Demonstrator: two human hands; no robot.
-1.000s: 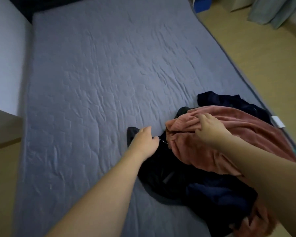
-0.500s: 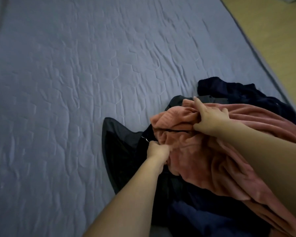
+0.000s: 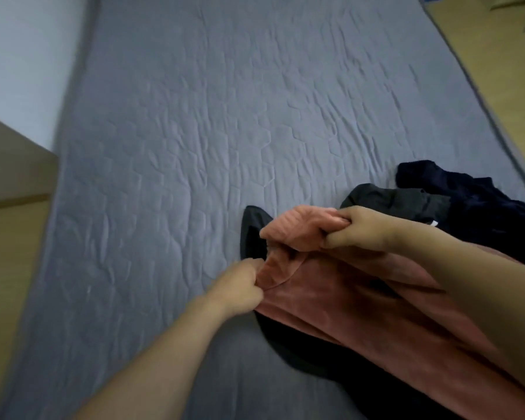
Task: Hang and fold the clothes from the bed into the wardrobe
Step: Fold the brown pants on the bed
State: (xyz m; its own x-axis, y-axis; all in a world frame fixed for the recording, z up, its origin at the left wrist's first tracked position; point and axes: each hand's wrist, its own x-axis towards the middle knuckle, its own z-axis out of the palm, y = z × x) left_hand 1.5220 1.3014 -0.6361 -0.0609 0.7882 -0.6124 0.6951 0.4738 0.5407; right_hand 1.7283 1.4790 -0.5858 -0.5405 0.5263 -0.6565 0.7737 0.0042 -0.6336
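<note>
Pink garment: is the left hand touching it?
Touching. The head view shows the left hand with fingers curled into the pink garment's edge, gripping it.

Both hands are gripping a pink fleece garment (image 3: 331, 298) on a grey quilted bed (image 3: 194, 131): the left hand (image 3: 240, 287) is pinching its near edge, the right hand (image 3: 356, 227) is clutching a bunched fold. Black clothes (image 3: 255, 234) and navy clothes (image 3: 467, 201) are lying beneath and beside it.

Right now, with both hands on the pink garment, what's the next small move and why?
Probably lift the pink garment clear of the pile: the left hand and right hand both grip its bunched edge, and it lies on the black clothes.
</note>
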